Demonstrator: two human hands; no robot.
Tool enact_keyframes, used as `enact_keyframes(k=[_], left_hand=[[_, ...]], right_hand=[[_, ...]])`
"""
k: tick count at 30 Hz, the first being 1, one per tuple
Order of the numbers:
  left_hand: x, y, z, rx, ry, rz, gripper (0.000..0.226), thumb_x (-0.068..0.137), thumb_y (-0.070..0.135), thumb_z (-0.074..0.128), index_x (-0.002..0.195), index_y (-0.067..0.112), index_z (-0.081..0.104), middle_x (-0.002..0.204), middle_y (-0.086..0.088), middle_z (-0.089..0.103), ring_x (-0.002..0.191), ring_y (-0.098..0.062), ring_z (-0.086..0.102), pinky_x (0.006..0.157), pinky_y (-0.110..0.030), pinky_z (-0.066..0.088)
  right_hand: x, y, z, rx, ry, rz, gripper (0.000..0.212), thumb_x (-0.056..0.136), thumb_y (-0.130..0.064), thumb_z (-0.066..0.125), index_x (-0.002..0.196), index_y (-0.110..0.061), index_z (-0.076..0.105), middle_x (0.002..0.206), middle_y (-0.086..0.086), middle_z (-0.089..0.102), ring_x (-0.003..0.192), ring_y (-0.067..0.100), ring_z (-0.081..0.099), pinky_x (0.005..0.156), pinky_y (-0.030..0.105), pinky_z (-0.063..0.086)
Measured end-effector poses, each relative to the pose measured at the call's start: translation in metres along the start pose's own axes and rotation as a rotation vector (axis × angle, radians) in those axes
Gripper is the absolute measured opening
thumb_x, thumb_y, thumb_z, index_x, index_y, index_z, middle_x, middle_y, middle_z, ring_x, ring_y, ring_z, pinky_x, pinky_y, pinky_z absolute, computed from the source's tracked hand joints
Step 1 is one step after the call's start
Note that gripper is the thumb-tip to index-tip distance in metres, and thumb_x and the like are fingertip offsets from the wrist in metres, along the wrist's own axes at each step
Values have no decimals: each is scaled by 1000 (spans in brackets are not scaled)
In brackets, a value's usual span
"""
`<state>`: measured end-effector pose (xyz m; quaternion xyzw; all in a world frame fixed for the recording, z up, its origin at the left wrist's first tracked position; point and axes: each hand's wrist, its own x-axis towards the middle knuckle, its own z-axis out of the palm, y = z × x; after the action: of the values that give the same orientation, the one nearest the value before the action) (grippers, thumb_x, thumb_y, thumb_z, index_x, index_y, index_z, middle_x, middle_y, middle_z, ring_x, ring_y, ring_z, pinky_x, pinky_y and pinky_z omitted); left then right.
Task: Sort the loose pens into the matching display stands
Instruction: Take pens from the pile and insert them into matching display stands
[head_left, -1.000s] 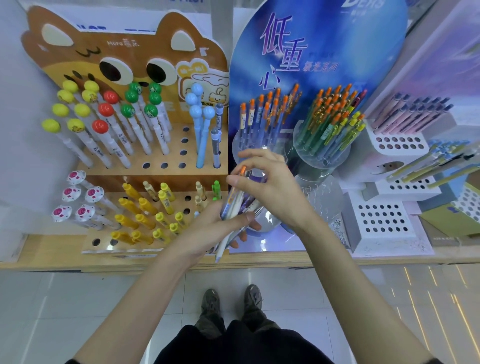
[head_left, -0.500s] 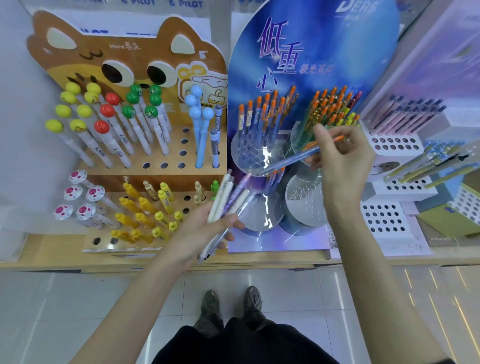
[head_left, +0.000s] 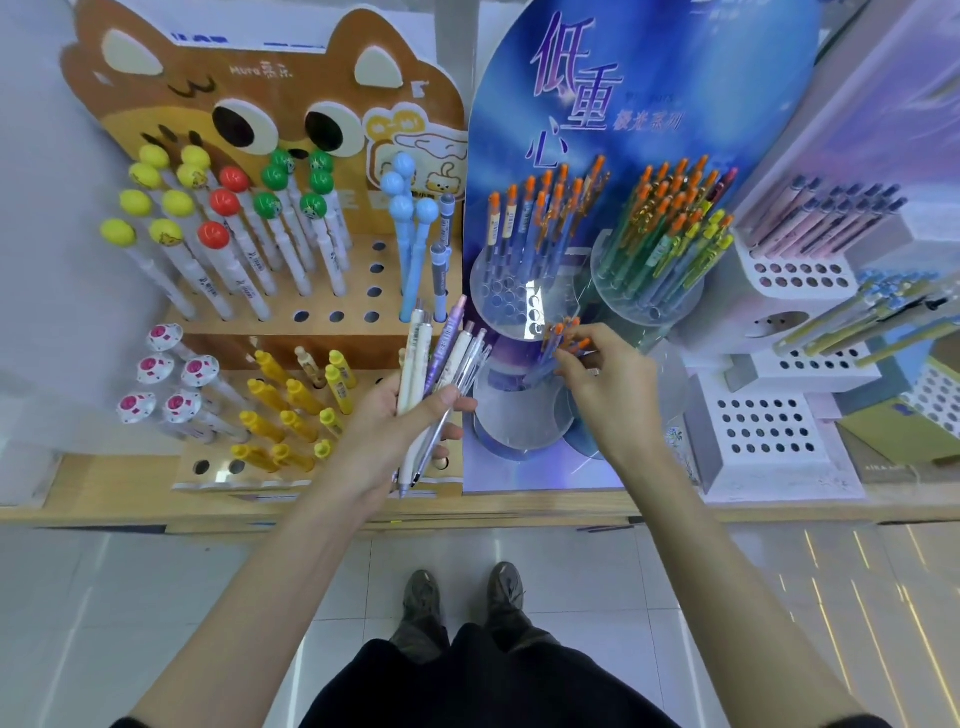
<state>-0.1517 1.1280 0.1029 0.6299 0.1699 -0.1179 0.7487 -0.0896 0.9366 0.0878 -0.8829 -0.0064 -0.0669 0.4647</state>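
Two hands share the sorting before the pen displays. Left hand: serves as the store, its fingers and thumb curled round a bundle of loose pens. The white, lilac and clear barrels are fanned upward so that each cap can be read and drawn singly. The bundle hangs over the front of the cat-shaped stand, just left of the blue stand.

Right hand: does the placing. Its fingers are narrowed to a pinch on the tops of a small group of orange-capped pens, which stands at the lower clear tier of the blue stand. A pinch near the caps presumably keeps a barrel upright while its tip finds a hole. Whether the tip is seated cannot be told, since the hand hides the holes. Similar pens with orange caps fill the upper tiers, which marks this stand as the match. White stands to the right hold other kinds. All stands rest on a wooden surface.

Change: one second ago both hands met at the bundle, the right drawing out an orange-capped pen. Half a second ago that pen was held crosswise, high before the right upper tier. Now the right hand has dropped to the lower tier, among upright pens. The left hand has kept its grip, with the bundle raised slightly.
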Motion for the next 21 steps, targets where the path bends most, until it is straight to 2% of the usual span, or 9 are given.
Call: enact_keyframes(k=[2,4,6,9,11,13,16,19,21], left_hand=[[0,0,0,2,-3,1,21,91,17,59,111,21,59,85,0,75,63,-11,65,50,-21,52],[1,0,1,5,-8,0,19,91,18,59,109,22,59,85,1,75,63,-10,65,51,-21,52],[2,1,1,-1,-16,-2,18,91,18,59,108,24,59,85,1,75,63,-11,65,51,-21,52],[2,2,1,-4,-29,2,19,91,18,59,108,25,59,86,0,75,64,-11,65,52,-21,52],[2,2,0,-7,-41,6,20,92,18,58,110,26,59,87,-1,75,64,-11,64,52,-21,52],[2,2,0,-5,-56,8,20,92,18,57,111,27,58,87,-1,75,65,-11,64,53,-21,52],[2,2,-1,7,-81,16,21,94,18,54,112,28,56,86,-1,75,64,-10,63,53,-20,52],[1,2,-1,9,-102,10,21,93,20,54,112,27,57,86,-1,74,63,-10,62,53,-21,52],[0,2,-1,12,-111,3,20,92,21,55,111,26,58,87,-3,75,64,-11,62,53,-22,53]], right_hand=[[-3,3,5,18,6,-11,14,85,-1,63,99,-6,63,69,-17,58,66,1,58,69,16,49],[-3,4,9,67,30,3,14,86,-2,64,98,-5,58,71,-19,58,66,-5,59,66,11,46],[-1,5,12,42,56,-34,12,87,-5,65,96,-4,57,74,-10,62,70,2,59,66,18,46],[3,6,20,-77,82,-184,10,86,-5,66,92,-3,59,86,7,60,71,21,60,65,30,48],[6,6,25,-127,94,-220,9,85,-4,66,92,-2,60,88,10,56,72,26,60,64,35,49],[7,6,27,-134,107,-204,8,85,-5,66,90,-3,60,86,9,57,71,26,59,64,36,47],[4,8,29,-232,114,-195,10,83,-5,68,87,-3,60,85,7,56,66,22,52,57,27,36],[0,11,32,-405,114,-198,12,83,-12,70,87,-5,60,76,10,62,62,33,58,50,27,31],[4,7,31,-517,45,-161,14,89,-19,63,93,-7,58,70,13,64,62,38,59,50,29,29]])
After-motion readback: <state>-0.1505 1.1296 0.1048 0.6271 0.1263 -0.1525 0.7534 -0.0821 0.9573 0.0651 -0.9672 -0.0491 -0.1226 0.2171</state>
